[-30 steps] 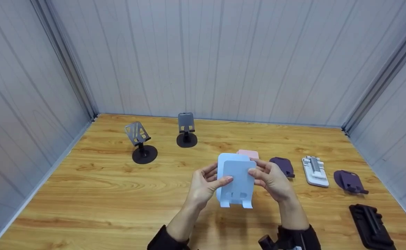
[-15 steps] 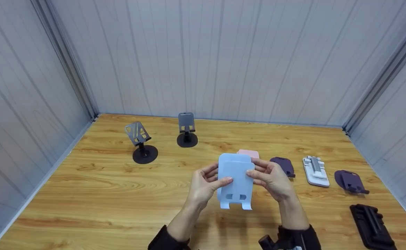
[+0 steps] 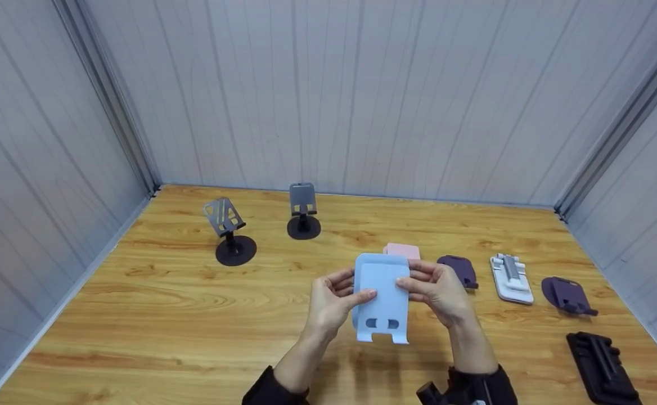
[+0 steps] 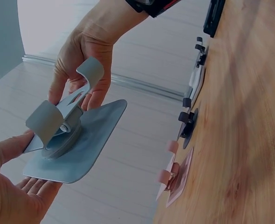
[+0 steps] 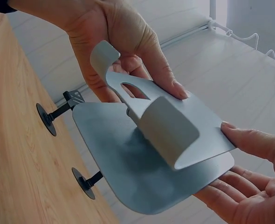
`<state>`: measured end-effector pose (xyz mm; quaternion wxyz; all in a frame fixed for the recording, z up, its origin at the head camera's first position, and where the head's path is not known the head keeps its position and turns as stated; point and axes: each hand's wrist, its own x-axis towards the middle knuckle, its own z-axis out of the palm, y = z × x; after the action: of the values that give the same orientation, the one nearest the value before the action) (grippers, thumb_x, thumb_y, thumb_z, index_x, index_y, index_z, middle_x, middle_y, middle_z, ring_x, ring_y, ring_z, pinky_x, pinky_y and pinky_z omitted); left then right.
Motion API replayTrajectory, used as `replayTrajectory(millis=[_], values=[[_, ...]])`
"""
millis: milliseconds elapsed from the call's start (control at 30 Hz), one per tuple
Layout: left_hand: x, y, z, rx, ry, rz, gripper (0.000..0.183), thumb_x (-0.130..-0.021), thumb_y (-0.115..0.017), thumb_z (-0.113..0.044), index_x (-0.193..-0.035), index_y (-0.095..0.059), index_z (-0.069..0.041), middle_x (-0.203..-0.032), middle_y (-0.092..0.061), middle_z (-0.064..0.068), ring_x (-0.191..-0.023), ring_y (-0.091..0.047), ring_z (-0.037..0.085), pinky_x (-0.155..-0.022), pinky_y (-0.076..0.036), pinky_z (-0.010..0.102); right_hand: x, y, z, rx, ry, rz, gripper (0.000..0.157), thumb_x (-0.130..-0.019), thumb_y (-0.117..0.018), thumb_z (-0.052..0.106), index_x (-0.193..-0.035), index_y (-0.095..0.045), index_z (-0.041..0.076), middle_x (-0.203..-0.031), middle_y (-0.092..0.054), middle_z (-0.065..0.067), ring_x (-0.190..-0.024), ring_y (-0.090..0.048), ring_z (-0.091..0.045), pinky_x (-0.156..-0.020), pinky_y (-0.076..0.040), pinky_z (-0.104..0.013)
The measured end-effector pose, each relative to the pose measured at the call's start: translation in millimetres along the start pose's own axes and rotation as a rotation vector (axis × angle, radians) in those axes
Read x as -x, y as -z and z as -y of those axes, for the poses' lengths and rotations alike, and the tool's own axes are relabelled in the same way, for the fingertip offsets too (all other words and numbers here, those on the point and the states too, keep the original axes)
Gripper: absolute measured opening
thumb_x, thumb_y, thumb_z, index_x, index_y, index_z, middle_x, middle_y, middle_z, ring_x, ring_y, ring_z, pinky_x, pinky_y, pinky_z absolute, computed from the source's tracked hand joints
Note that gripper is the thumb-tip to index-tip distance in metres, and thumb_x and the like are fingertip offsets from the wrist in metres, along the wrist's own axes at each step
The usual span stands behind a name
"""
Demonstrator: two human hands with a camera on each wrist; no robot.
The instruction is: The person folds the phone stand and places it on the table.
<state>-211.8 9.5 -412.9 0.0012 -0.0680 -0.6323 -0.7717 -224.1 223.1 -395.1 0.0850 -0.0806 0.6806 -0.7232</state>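
Observation:
A light blue phone stand (image 3: 383, 292) is held up over the table in both hands, its two hooked lips toward the person. My left hand (image 3: 331, 304) grips its left edge, thumb on the front plate and fingers behind. On the right edge my right hand (image 3: 441, 289) pinches it the same way. In the left wrist view the flat base plate (image 4: 95, 140) lies at an angle to the hooked plate, with a hinge piece (image 4: 65, 140) between them. The right wrist view shows both thumbs on the hooked plate (image 5: 193, 126) and fingers under the base.
Two dark stands, one on the left (image 3: 230, 233) and one farther back (image 3: 303, 211), stand upright on round bases. Folded stands lie to the right: pink (image 3: 403, 251), purple (image 3: 458, 270), white (image 3: 511, 278), another purple (image 3: 568, 295) and black (image 3: 603, 365). Pale panels (image 3: 328, 95) wall the table.
The blue stand has tipped and dropped slightly. Its front plate has shifted left, lining up over the base plate, and its two slots show more fully. Both hands keep their hold.

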Motion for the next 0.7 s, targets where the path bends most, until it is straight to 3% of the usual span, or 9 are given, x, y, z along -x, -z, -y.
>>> replayTrajectory(millis=[367, 567, 700], values=[[2.9, -3.5, -2.7, -0.004, -0.017, -0.057, 0.05, -0.084, -0.081, 0.017, -0.129, -0.062, 0.026, -0.114, -0.076, 0.037, -0.106, -0.08, 0.042, -0.091, -0.068, 0.04, 0.5, -2.3, 0.4, 0.02, 0.008, -0.009, 0.049, -0.1, -0.069, -0.007, -0.143, -0.053, -0.023, -0.111, -0.082, -0.005, -0.09, -0.08, -0.009, -0.077, -0.068, -0.026], [2.8, -4.7, -4.0, 0.004, 0.01, -0.09, 0.05, -0.084, -0.081, 0.015, -0.129, -0.062, 0.025, -0.115, -0.076, 0.036, -0.102, -0.08, 0.034, -0.09, -0.068, 0.038, 0.7, -5.9, 1.8, 0.057, 0.01, -0.048, 0.054, -0.101, -0.068, -0.006, -0.147, -0.046, -0.025, -0.118, -0.081, -0.013, -0.09, -0.079, -0.008, -0.078, -0.068, -0.026], [2.9, -5.5, -4.9, 0.032, 0.023, -0.1, 0.051, -0.085, -0.081, 0.014, -0.131, -0.062, 0.025, -0.117, -0.076, 0.035, -0.101, -0.08, 0.028, -0.09, -0.068, 0.037, 1.5, -9.8, 4.5, 0.088, -0.002, -0.085, 0.055, -0.104, -0.064, -0.005, -0.15, -0.042, -0.025, -0.116, -0.081, -0.01, -0.09, -0.078, -0.006, -0.08, -0.067, -0.024]])
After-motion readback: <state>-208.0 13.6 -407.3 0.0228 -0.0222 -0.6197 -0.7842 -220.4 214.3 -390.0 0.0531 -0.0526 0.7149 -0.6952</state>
